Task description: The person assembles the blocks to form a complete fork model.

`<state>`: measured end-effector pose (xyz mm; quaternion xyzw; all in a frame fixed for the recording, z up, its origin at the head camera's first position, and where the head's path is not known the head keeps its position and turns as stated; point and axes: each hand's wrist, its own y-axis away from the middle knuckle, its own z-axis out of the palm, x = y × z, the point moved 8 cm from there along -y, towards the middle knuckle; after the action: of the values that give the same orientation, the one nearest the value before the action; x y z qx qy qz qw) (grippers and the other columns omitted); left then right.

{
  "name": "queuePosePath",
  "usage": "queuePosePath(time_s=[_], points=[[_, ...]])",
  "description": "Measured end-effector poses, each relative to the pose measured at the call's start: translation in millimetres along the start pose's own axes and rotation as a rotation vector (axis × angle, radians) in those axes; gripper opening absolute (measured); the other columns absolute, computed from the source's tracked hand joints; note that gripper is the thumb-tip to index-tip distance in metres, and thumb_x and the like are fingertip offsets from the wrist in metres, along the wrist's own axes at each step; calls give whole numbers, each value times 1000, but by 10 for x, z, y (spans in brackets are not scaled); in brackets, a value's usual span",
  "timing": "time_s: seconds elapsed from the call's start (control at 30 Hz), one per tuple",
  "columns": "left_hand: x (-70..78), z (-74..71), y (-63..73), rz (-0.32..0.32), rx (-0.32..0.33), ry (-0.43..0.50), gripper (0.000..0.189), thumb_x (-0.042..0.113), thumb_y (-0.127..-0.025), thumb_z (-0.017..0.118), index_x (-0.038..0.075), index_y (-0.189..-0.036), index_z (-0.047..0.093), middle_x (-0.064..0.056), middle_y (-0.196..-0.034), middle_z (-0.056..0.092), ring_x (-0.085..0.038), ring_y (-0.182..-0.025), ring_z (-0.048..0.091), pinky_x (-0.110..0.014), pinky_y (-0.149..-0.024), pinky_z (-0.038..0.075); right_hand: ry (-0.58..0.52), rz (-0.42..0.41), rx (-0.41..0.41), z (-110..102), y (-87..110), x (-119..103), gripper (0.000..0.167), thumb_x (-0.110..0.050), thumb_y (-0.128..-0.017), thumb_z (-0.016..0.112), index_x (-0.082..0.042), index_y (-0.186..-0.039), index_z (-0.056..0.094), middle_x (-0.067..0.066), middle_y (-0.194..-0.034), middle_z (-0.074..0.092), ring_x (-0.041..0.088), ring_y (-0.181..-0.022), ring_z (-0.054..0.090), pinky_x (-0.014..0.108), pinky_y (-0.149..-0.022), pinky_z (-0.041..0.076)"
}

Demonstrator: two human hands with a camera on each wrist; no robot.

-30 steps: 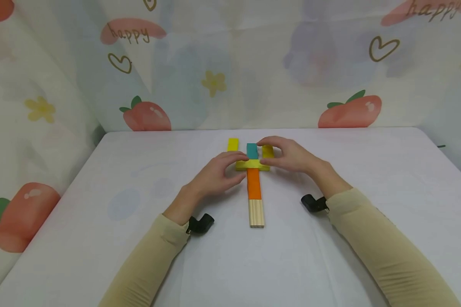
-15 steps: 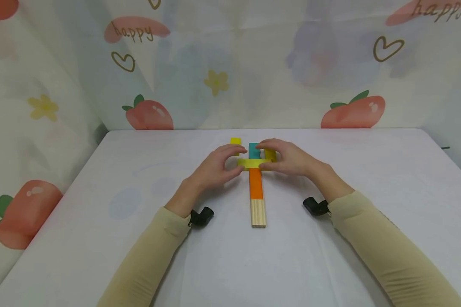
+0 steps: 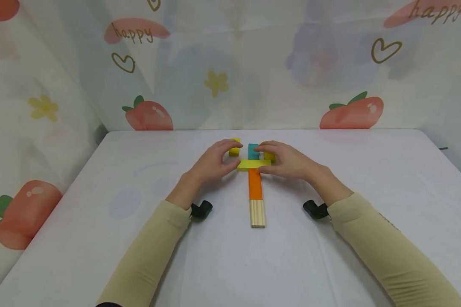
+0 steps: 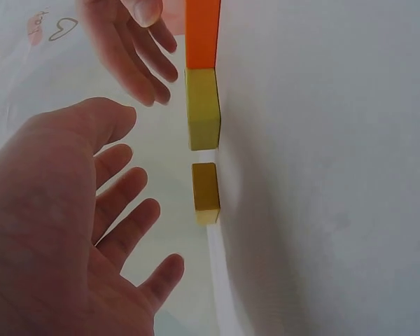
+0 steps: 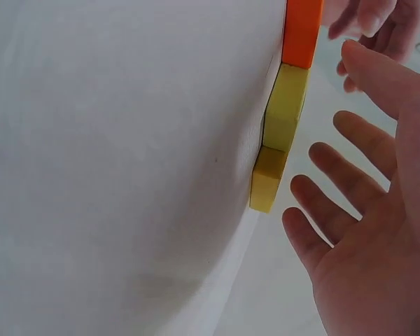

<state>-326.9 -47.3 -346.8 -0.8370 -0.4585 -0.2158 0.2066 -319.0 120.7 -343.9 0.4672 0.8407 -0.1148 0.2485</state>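
Flat wooden blocks lie in a cross on the white tabletop: a plain wood block (image 3: 258, 213) nearest, then an orange block (image 3: 255, 184), a pale yellow block (image 3: 249, 165) set crosswise, and a teal block (image 3: 252, 151) beyond it. Behind the crosspiece's ends lie a left yellow block (image 3: 234, 152) and a right yellow block (image 3: 270, 156). My left hand (image 3: 214, 161) hovers at the crosspiece's left end, fingers loosely bent and holding nothing. My right hand (image 3: 293, 160) hovers over the right end, fingertips overlapping the teal block in the head view. In both wrist views the palms are bare.
A white cloth covers the table (image 3: 230, 264). Behind it and to the left hang printed curtains (image 3: 253, 64) with fruit and flowers. Black wrist cameras, a left one (image 3: 202, 209) and a right one (image 3: 316, 209), sit at the sleeve cuffs.
My left hand has drawn back from the middle of the crosspiece to its left end and slightly away from me. My right hand has come slightly nearer. The blocks keep their layout.
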Motion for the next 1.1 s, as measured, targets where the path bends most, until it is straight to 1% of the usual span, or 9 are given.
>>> queuePosePath(time_s=[0.2, 0.47, 0.63, 0.77, 0.9, 1.1], points=[[-43, -12, -59, -14, -5, -15, 47, 25, -99, 67, 13, -143, 56, -3, -152, 47, -21, -140, 39, -39, -117, 29, 23, -4, 2, 10, 11, -60, 62, -33, -93, 73, -8, -146, 53, 18, -153, 42, 39, -141, 36, 60, -113, 29], [-110, -23, -165, -29, -21, -24, 47, 24, -99, 66, 11, -143, 55, -3, -151, 48, -21, -140, 39, -36, -117, 28, 58, 1, -5, 29, 13, -65, 61, -33, -94, 72, -8, -146, 54, 18, -153, 42, 39, -142, 35, 58, -114, 29], [-165, -24, -224, -63, -50, -48, 47, 25, -99, 65, 14, -144, 54, -3, -152, 47, -20, -141, 38, -35, -118, 27, 68, 4, -27, 53, 13, -85, 62, -36, -95, 71, -8, -146, 53, 18, -154, 41, 38, -143, 34, 58, -115, 27], [-210, -32, -276, -87, -62, -52, 46, 25, -100, 64, 14, -144, 54, -3, -151, 47, -20, -141, 39, -35, -118, 27, 89, -23, -23, 60, 6, -109, 60, -36, -94, 72, -6, -144, 55, 18, -152, 44, 38, -140, 38, 56, -114, 29], [-252, -40, -305, -109, -70, -46, 47, 24, -100, 64, 14, -144, 54, -3, -151, 48, -21, -141, 39, -36, -118, 27, 109, -48, -18, 70, 7, -126, 59, -36, -94, 71, -5, -142, 57, 19, -149, 47, 38, -138, 40, 56, -114, 31], [-305, -29, -326, -145, -88, -28, 49, 23, -100, 63, 13, -146, 52, -4, -152, 47, -21, -142, 37, -36, -118, 26, 142, -39, -28, 98, 14, -126, 57, -37, -95, 69, -7, -142, 58, 17, -151, 46, 39, -140, 38, 56, -115, 28]])
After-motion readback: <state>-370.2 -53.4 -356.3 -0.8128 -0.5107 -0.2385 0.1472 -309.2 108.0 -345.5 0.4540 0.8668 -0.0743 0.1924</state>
